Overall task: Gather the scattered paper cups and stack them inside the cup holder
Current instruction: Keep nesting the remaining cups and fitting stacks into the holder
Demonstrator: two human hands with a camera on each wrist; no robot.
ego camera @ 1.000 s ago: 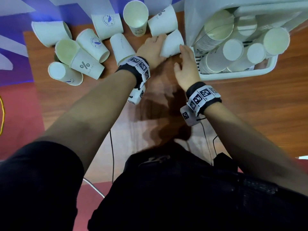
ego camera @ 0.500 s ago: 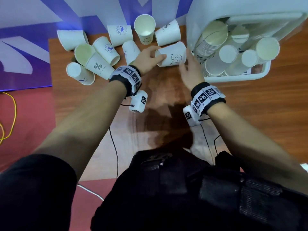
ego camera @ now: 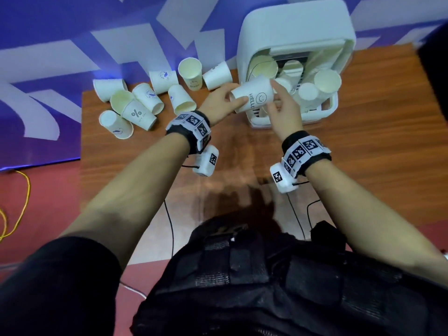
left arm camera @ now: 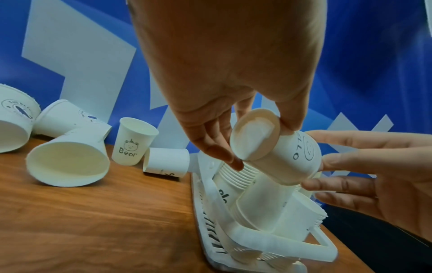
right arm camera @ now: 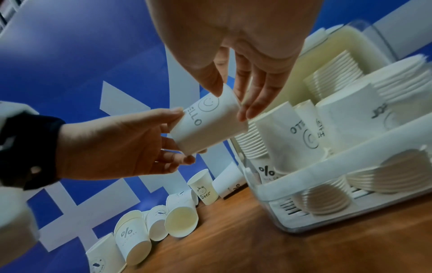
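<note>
1. White paper, head view: we see the HELLO cup (ego camera: 252, 97) held off the table (ego camera: 363, 141) on its side, right in front of the holder (ego camera: 294, 27). The left hand (ego camera: 218, 103) grips its base end, fingers curled round it; the right hand (ego camera: 286, 110) has its fingers at the rim end, touching the cup.
2. Same view: loose cups (ego camera: 135, 115) lie scattered on the table's far left, most tipped over; the holder is packed with stacked cups (ego camera: 324, 81).
3. Left wrist view: we look down on the cup (left arm camera: 280, 157), base towards us. Left thumb and fingers (left arm camera: 217, 149) pinch the base; the right hand (left arm camera: 378, 171) meets the cup's side with nearly straight fingers. Stacks (left arm camera: 257, 203) sit just beneath in the holder (left arm camera: 280, 245). A Bear cup (left arm camera: 133, 142) stands upright further back.
4. Right wrist view: the right hand's fingertips (right arm camera: 250, 110) and thumb pinch the cup (right arm camera: 205, 125) at its rim; the left hand (right arm camera: 117, 146) cradles the base. The holder (right arm camera: 327, 173) is just beside, to the right.
</note>
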